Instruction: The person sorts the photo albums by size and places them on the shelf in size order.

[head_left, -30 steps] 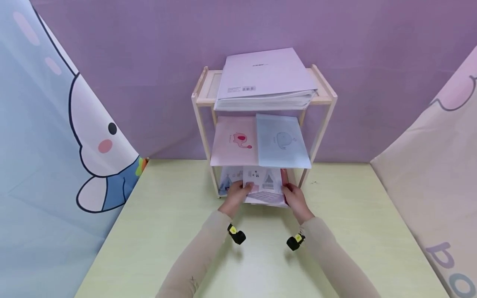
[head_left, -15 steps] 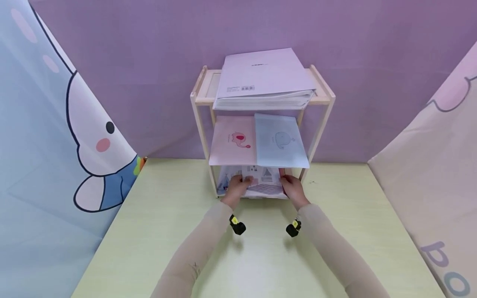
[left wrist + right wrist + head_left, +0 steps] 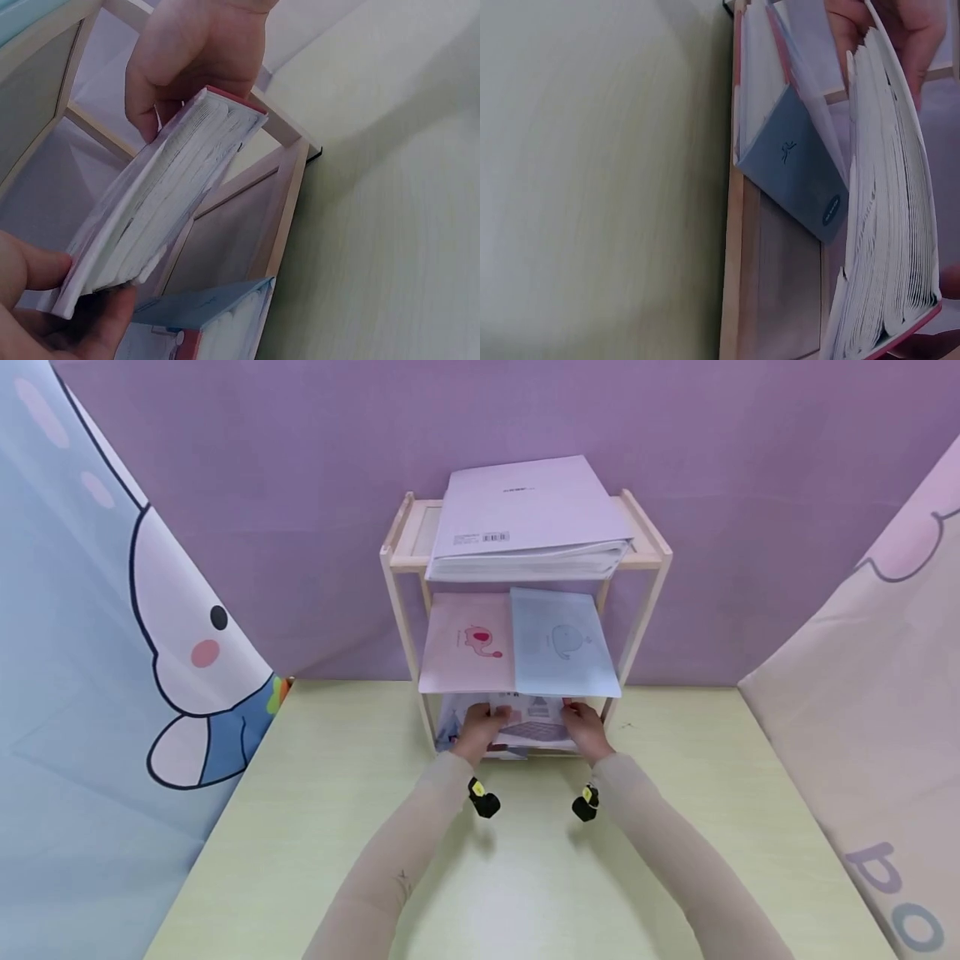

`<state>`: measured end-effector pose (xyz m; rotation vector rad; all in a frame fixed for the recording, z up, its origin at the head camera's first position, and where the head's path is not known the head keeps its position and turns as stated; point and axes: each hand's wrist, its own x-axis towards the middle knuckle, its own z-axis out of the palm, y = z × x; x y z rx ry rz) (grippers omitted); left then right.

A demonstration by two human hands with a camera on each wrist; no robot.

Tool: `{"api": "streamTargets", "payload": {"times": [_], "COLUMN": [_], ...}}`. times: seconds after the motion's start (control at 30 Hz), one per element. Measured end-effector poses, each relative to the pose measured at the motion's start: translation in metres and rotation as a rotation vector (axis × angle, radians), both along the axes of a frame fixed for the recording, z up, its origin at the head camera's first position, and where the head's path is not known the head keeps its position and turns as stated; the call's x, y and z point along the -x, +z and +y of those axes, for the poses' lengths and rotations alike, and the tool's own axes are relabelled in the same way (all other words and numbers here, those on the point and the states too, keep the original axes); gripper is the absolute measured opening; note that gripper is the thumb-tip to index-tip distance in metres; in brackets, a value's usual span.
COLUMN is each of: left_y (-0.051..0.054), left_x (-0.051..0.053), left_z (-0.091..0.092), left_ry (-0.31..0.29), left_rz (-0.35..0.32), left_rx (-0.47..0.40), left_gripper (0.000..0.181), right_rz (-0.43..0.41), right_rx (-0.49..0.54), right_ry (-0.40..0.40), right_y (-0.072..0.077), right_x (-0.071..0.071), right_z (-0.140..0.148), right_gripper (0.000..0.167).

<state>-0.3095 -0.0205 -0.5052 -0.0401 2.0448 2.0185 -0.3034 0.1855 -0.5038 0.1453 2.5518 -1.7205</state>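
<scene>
Both hands hold a thick book (image 3: 536,729) with a pale printed cover, partly inside the lowest level of a small wooden shelf (image 3: 647,625). My left hand (image 3: 477,732) grips its left side, thumb on top. At the right side, by the red spine, my right hand (image 3: 587,731) grips it. In the left wrist view the book (image 3: 169,191) is raised and its page edges face the camera. Beneath it a blue-covered book (image 3: 199,306) rests on the lowest level. The right wrist view shows a blue-grey cover (image 3: 799,169) under the held book (image 3: 889,187).
On the middle level lie a pink booklet (image 3: 468,643) with an elephant and a light blue booklet (image 3: 564,643) with a whale. A thick white binder (image 3: 532,510) rests on top. The shelf stands on a pale table (image 3: 345,793) before a purple curtain (image 3: 300,485).
Both hands have moved away from me, taking the book further into the lowest level. A blue corner now shows beneath the book's front edge. The upper booklets and binder stay put.
</scene>
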Motion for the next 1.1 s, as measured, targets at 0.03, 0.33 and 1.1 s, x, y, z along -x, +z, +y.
{"api": "streamTargets", "payload": {"times": [0.03, 0.33, 1.1], "left_y": [0.001, 0.003, -0.011], "left_x": [0.001, 0.007, 0.027], "left_z": [0.001, 0.005, 0.028], "left_ry": [0.002, 0.039, 0.101], "left_rz": [-0.009, 0.008, -0.034], "left_rx": [0.004, 0.021, 0.088], "left_gripper": [0.029, 0.03, 0.028], "right_rz": [-0.006, -0.073, -0.258], "right_rx": [-0.003, -0.097, -0.026], "right_ry": [-0.003, 0.03, -0.076], "right_y": [0.001, 0.002, -0.006], "right_x": [0.001, 0.017, 0.041], "right_z": [-0.001, -0.004, 0.001], "right_gripper": [0.043, 0.045, 0.059]}}
